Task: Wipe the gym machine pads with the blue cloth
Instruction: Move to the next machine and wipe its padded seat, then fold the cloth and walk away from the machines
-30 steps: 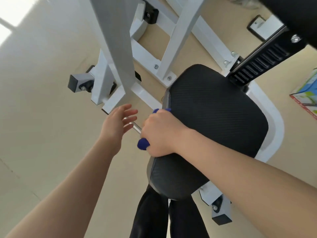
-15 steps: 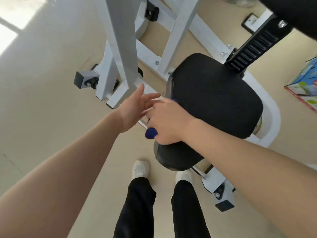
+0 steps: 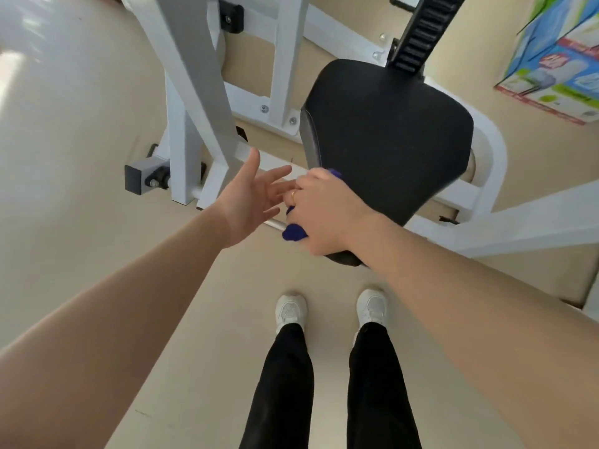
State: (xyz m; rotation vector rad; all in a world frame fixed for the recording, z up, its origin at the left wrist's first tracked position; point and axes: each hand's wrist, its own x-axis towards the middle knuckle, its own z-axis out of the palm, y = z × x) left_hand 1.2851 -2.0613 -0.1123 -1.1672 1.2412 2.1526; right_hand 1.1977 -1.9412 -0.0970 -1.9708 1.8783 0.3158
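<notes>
Head view: blue cloth [image 3: 294,232] bunched under right hand [image 3: 324,215] fingers [image 3: 299,192] on pad [image 3: 389,140].

I see the seat pad [image 3: 389,137] covered in black vinyl-like upholstery with a fine woven-looking grain, mostly matt, with a soft sheen along its stitched left edge. The blue cloth [image 3: 294,232] bunched under my right hand [image 3: 324,212] looks soft and fuzzy, matt. The machine frame [image 3: 191,92] is white painted metal, smooth with a low gloss, with bright steel bolts. A bare chrome rod [image 3: 275,224] shines beside the cloth. The black notched adjuster bar [image 3: 418,37] looks like matt plastic or coated metal; I cannot tell which. The floor [image 3: 81,157] is smooth beige with glossy glare. The printed box [image 3: 557,59] is glossy cardboard.
</notes>
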